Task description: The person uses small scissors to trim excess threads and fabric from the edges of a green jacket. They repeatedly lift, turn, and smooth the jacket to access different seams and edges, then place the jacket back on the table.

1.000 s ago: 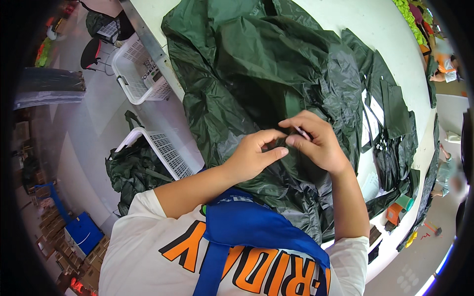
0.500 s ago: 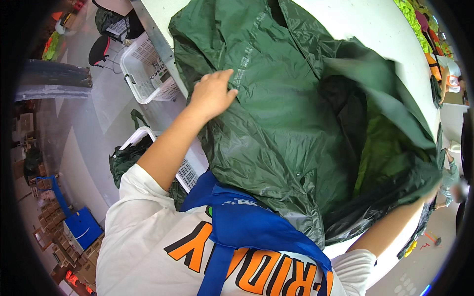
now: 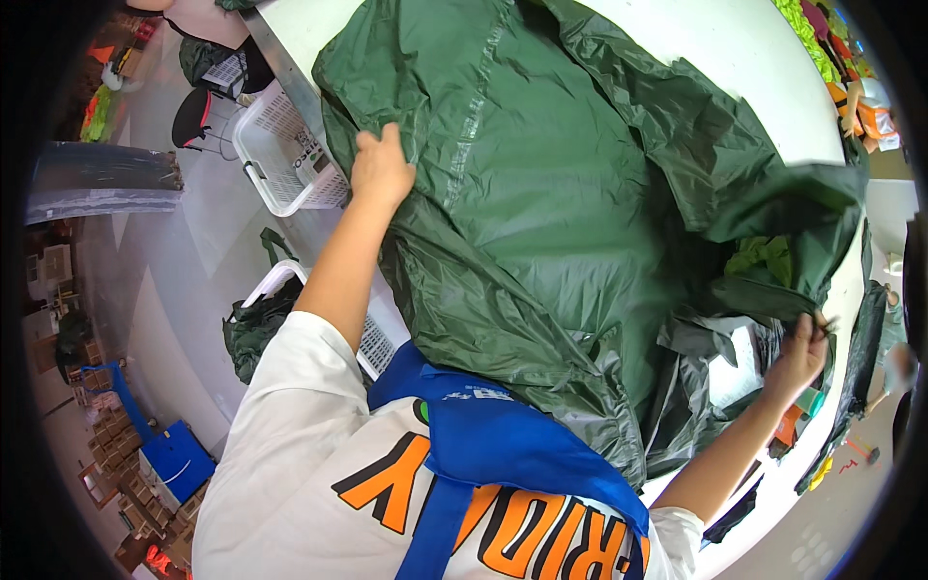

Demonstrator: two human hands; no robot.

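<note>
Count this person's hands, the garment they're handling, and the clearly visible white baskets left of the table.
Hands: 2 (left hand, right hand)
Green garment: 1
White baskets: 2 (upper basket, lower basket)
Total: 5
A pale grid farther off is too unclear to count.

- white shirt [image 3: 290, 474], short sleeves [image 3: 314, 353] ending well up-arm from left hand [image 3: 382, 174]
- orange letters [image 3: 385, 481], black edges
- blue apron [image 3: 527, 443], blue strap [image 3: 437, 530], small white print [image 3: 485, 393]

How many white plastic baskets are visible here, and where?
2: the first basket at upper left, beside the table; the second basket lower, partly behind the left forearm, with dark green fabric over its rim. Others may be hidden.
</note>
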